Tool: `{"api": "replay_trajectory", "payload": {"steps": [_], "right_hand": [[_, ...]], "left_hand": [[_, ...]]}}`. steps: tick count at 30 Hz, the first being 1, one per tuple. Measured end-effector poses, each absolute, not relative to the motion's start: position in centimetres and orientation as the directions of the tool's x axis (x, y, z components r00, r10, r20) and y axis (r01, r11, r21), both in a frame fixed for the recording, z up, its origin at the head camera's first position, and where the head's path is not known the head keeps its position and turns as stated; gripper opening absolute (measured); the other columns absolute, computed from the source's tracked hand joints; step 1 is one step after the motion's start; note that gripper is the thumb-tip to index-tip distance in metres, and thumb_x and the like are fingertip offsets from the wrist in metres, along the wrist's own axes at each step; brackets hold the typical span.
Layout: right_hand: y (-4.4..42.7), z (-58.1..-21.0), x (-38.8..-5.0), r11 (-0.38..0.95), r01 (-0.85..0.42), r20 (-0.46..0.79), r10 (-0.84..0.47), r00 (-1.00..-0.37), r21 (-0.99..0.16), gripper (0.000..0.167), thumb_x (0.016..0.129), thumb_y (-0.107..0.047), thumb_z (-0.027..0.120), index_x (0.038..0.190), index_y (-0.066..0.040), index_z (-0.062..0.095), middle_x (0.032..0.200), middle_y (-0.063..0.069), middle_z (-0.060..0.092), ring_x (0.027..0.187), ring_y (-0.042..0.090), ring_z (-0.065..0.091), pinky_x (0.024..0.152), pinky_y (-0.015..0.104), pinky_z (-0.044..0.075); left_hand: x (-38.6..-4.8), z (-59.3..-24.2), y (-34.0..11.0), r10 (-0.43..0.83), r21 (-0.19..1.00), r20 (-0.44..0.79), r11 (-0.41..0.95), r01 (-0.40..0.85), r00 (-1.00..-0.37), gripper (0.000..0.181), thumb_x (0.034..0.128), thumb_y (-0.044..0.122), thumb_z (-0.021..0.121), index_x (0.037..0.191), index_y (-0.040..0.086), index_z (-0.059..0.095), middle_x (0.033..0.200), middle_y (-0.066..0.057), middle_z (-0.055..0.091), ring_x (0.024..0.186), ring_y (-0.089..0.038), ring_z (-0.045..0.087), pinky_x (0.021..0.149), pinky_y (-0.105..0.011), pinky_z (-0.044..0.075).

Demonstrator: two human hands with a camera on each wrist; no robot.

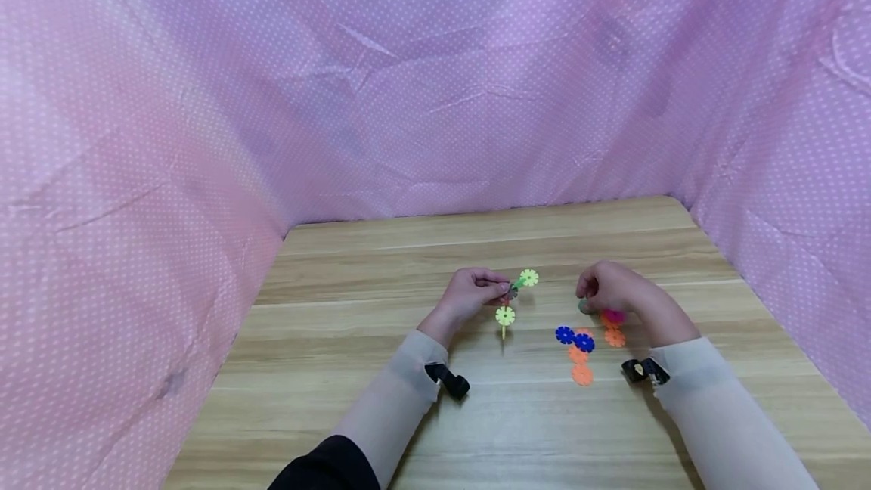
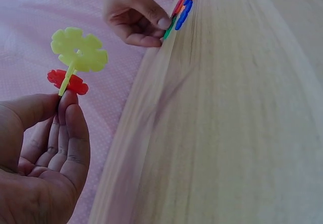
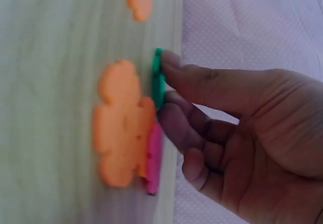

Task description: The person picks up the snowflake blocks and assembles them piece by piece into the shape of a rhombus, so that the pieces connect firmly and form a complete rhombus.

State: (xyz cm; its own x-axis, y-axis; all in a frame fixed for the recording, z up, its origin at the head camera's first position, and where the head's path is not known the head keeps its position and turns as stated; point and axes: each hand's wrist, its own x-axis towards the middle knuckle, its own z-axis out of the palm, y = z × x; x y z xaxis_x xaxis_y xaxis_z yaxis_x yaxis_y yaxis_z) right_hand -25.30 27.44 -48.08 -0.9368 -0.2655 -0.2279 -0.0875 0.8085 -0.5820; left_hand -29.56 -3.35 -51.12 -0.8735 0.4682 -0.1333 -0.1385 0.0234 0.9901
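Observation:
My left hand [image 1: 469,295] pinches a small chain of interlocking flower-shaped discs between thumb and fingertips, held above the table. Yellow discs [image 1: 505,316] stick out from it, along with a green disc [image 1: 519,283] and a red disc [image 2: 76,85]. The part between the fingertips is mostly hidden. To the right, my right hand [image 1: 615,289] pinches the edge of a green disc [image 3: 158,77] low over the tabletop. A pink disc [image 3: 153,161] and orange discs [image 3: 118,128] lie right beside that hand's fingers.
Between the hands and nearer to me lie blue discs [image 1: 565,335] and more orange discs [image 1: 581,375], partly overlapping. The wooden table [image 1: 381,271] is bounded at the back and sides by a pink dotted cloth [image 1: 435,97]. Black straps with cameras sit on both wrists.

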Motion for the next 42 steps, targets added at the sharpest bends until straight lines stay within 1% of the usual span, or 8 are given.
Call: {"api": "replay_trajectory", "payload": {"steps": [3,7,12,17,21,25,33,42], "right_hand": [[26.9,-48.3,-25.6,0.811,-0.079,-0.194,-0.231,-0.953,-0.580,0.017,0.090,-0.012,0.084,0.101,-0.005,0.075,0.089,0.004,0.067,0.083,0.021,0.060,0.075,0.038,0.053],[26.1,-48.3,-25.9,0.802,-0.059,-0.182,-0.206,-0.962,-0.595,0.023,0.088,-0.012,0.086,0.107,-0.003,0.076,0.094,0.005,0.069,0.088,0.023,0.061,0.081,0.042,0.055],[25.1,-48.1,-26.1,0.810,-0.047,-0.209,-0.206,-0.956,-0.585,0.013,0.088,-0.007,0.085,0.097,-0.006,0.076,0.092,0.005,0.068,0.085,0.023,0.059,0.077,0.040,0.055],[24.9,-48.0,-26.0,0.813,-0.042,-0.229,-0.212,-0.950,-0.581,0.014,0.090,-0.009,0.084,0.095,-0.006,0.071,0.092,0.006,0.065,0.083,0.023,0.056,0.074,0.037,0.053],[24.9,-48.2,-26.3,0.813,-0.055,-0.202,-0.209,-0.957,-0.579,0.020,0.093,-0.013,0.082,0.105,-0.002,0.069,0.096,0.008,0.065,0.085,0.023,0.057,0.075,0.039,0.053],[24.9,-48.3,-26.7,0.819,-0.077,-0.177,-0.213,-0.961,-0.568,0.028,0.087,-0.009,0.086,0.110,-0.001,0.071,0.097,0.008,0.067,0.088,0.024,0.060,0.080,0.042,0.056],[25.5,-48.7,-26.8,0.808,-0.083,-0.189,-0.234,-0.953,-0.584,0.020,0.085,-0.003,0.086,0.095,-0.007,0.068,0.091,0.006,0.064,0.084,0.024,0.057,0.073,0.037,0.053],[26.4,-48.8,-26.8,0.718,-0.142,-0.033,-0.225,-0.974,-0.682,0.008,0.095,-0.002,0.075,0.102,-0.005,0.076,0.091,0.004,0.071,0.085,0.022,0.064,0.077,0.036,0.054]], "left_hand": [[-30.0,-51.0,-3.7,0.477,0.989,-0.140,0.024,-0.147,-0.868,0.012,0.0955,0.003,0.076,0.107,0.000,0.078,0.096,-0.014,0.078,0.085,-0.022,0.077,0.081,-0.035,0.063],[-30.8,-50.9,-4.0,0.486,0.988,-0.140,0.009,-0.155,-0.863,0.012,0.0953,0.003,0.076,0.107,-0.001,0.077,0.096,-0.015,0.078,0.085,-0.021,0.076,0.080,-0.034,0.063],[-31.6,-50.6,-4.6,0.506,0.987,-0.132,-0.010,-0.158,-0.852,0.014,0.0958,0.002,0.076,0.109,-0.003,0.076,0.096,-0.017,0.078,0.084,-0.021,0.077,0.079,-0.033,0.063],[-31.6,-50.7,-4.6,0.514,0.986,-0.123,-0.032,-0.163,-0.849,0.017,0.0958,0.001,0.075,0.112,-0.003,0.075,0.098,-0.018,0.078,0.085,-0.022,0.077,0.082,-0.035,0.063],[-31.6,-50.5,-4.7,0.513,0.989,-0.109,-0.030,-0.145,-0.851,0.018,0.0959,0.001,0.075,0.113,-0.003,0.075,0.099,-0.018,0.078,0.085,-0.022,0.077,0.084,-0.037,0.063],[-31.7,-50.6,-4.8,0.512,0.991,-0.101,-0.025,-0.132,-0.853,0.019,0.0964,0.001,0.074,0.115,-0.003,0.076,0.100,-0.017,0.078,0.085,-0.020,0.076,0.085,-0.039,0.063],[-30.8,-50.8,-4.1,0.487,0.991,-0.100,-0.033,-0.133,-0.868,0.019,0.0969,-0.002,0.072,0.116,-0.006,0.074,0.100,-0.019,0.078,0.084,-0.019,0.076,0.090,-0.046,0.061],[-29.0,-51.0,-2.9,0.443,0.992,-0.109,-0.009,-0.125,-0.890,0.017,0.0961,0.002,0.075,0.112,-0.003,0.077,0.098,-0.016,0.078,0.082,-0.018,0.076,0.089,-0.044,0.062]]}}
